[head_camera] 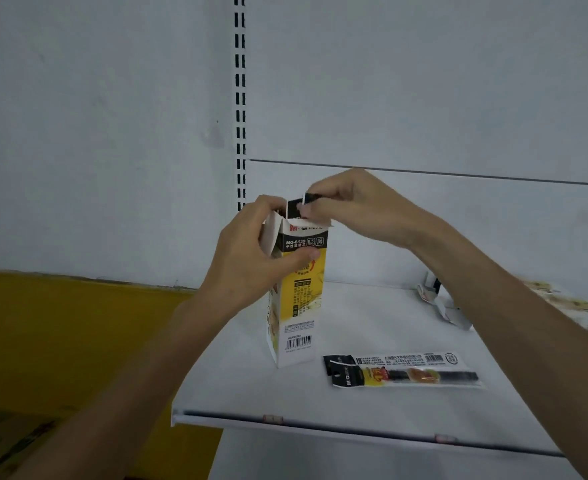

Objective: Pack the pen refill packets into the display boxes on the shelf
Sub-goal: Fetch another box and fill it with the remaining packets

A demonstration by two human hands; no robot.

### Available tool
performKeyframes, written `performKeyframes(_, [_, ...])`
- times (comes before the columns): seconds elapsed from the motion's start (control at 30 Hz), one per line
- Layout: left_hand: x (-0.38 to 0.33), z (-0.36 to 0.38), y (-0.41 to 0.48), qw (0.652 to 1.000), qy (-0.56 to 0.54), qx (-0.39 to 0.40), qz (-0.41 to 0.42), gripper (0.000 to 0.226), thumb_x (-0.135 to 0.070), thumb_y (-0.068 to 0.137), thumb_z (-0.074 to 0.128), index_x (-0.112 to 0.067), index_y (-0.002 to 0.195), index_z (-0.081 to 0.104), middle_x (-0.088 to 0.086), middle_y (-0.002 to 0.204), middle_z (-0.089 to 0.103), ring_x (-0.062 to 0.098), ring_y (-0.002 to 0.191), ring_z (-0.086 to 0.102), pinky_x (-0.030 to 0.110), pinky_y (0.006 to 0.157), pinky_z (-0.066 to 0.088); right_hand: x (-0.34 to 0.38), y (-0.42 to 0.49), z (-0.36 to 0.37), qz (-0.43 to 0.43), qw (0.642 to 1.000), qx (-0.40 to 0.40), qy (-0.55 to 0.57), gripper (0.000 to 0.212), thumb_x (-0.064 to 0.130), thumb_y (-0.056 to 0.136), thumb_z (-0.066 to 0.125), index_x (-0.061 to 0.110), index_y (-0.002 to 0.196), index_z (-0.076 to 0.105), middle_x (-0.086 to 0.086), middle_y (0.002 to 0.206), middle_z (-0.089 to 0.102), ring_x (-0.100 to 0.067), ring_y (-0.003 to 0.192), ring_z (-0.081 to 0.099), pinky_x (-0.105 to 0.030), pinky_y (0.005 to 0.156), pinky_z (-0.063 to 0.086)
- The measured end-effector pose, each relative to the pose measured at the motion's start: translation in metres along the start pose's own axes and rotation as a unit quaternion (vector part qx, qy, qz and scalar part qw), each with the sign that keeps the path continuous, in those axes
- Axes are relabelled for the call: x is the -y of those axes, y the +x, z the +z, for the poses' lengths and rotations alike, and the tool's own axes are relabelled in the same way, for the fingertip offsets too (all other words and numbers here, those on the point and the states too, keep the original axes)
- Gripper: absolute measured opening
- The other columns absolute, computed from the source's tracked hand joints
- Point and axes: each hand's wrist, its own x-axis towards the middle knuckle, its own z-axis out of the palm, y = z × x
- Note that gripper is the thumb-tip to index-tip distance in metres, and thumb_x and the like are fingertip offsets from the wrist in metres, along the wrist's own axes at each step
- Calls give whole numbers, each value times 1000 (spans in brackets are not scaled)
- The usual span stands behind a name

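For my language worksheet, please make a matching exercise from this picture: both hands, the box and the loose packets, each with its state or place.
1 left hand
2 right hand
3 display box
4 loose packets

A lie flat on the shelf
B stands upright, top open
C grips the display box's side
D pinches a packet by its black top

Pairs: 1-C, 2-D, 3-B, 4-A

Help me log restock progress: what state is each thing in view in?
display box: upright on the shelf, top flaps open.
held packet: partly inside the box, black top sticking out.
loose packets: lying flat on the shelf, unpacked.
left hand: grips the box.
right hand: fingers pinch the held packet's top.
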Motion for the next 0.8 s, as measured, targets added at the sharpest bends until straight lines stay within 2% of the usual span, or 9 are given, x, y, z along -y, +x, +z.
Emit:
performKeyframes(0.1, [0, 0, -1, 1000, -3, -3, -2, 44, -36, 67, 78, -36, 99, 47, -4, 99, 63, 11, 90, 61, 31, 73, 56, -2, -5, 4, -32, 994, -73, 75, 16, 5, 89, 54, 16, 87, 65, -9, 89, 69, -8, 80, 64, -19, 73, 49])
performKeyframes(0.23, [-2, 3, -1, 1000, -3, -1, 12, 43, -37, 67, 77, -46, 91, 42, -11, 97, 61, 11, 92, 61, 34, 77, 55, -11, -10, 11, -17, 998, -55, 8, 21, 9, 92, 48, 12, 84, 68, 6, 77, 66, -3, 76, 58, -18, 72, 44])
performKeyframes(0.33, [-3, 3, -2, 1000, -19, -2, 14, 54, -28, 72, 75, -53, 98, 36, -17, 98, 57, 8, 90, 62, 24, 72, 55, -18, -18, 8, -40, 993, -84, 67, 20, 15, 92, 47, 21, 97, 66, 11, 96, 67, -5, 98, 60, -21, 87, 47])
performKeyframes(0.4, [-4, 2, -2, 999, -30, 6, 19, 62, -27, 74, 74, -59, 103, 31, -18, 107, 53, 9, 92, 61, 17, 70, 53, -31, -31, 1, -38, 989, -118, 77, 19, 18, 85, 59, 26, 102, 60, 9, 104, 66, -7, 102, 60, -23, 88, 49])
performKeyframes(0.43, [-5, 1, -3, 999, -23, 8, 30, 61, -30, 74, 73, -61, 106, 31, -15, 112, 50, 10, 96, 60, 18, 73, 52, -39, -39, -3, -10, 995, -91, 42, 22, 19, 81, 67, 26, 100, 60, 7, 103, 65, -9, 99, 60, -23, 85, 50])
performKeyframes(0.5, [-5, 1, -4, 998, 7, 18, 55, 53, -35, 74, 65, -58, 111, 35, -11, 119, 44, 11, 106, 54, 27, 83, 52, -53, -56, -6, 126, 984, 102, -78, 30, 22, 72, 78, 24, 97, 61, 5, 98, 64, -12, 95, 60, -20, 80, 48])
performKeyframes(0.57, [-5, 6, -4, 997, 20, 24, 69, 45, -34, 75, 61, -56, 108, 40, -4, 126, 42, 14, 116, 47, 36, 90, 50, -67, -72, 1, 266, 898, 297, -185, 41, 33, 67, 81, 27, 101, 59, 10, 101, 61, -12, 101, 58, -22, 86, 46])
performKeyframes(0.63, [-6, 10, -3, 997, 17, 14, 70, 42, -28, 78, 66, -55, 100, 43, 0, 128, 42, 16, 119, 44, 38, 92, 49, -78, -82, 9, 293, 873, 323, -219, 44, 38, 65, 82, 30, 101, 58, 14, 102, 57, -9, 101, 57, -26, 87, 48])
performKeyframes(0.8, [-7, 13, 1, 997, 21, -16, 68, 42, -21, 75, 73, -44, 98, 47, -4, 121, 45, 14, 117, 45, 21, 88, 46, -81, -85, 10, 277, 906, 290, -137, 19, 16, 76, 75, 13, 88, 61, 3, 72, 60, 4, 41, 53, -8, 48, 37])
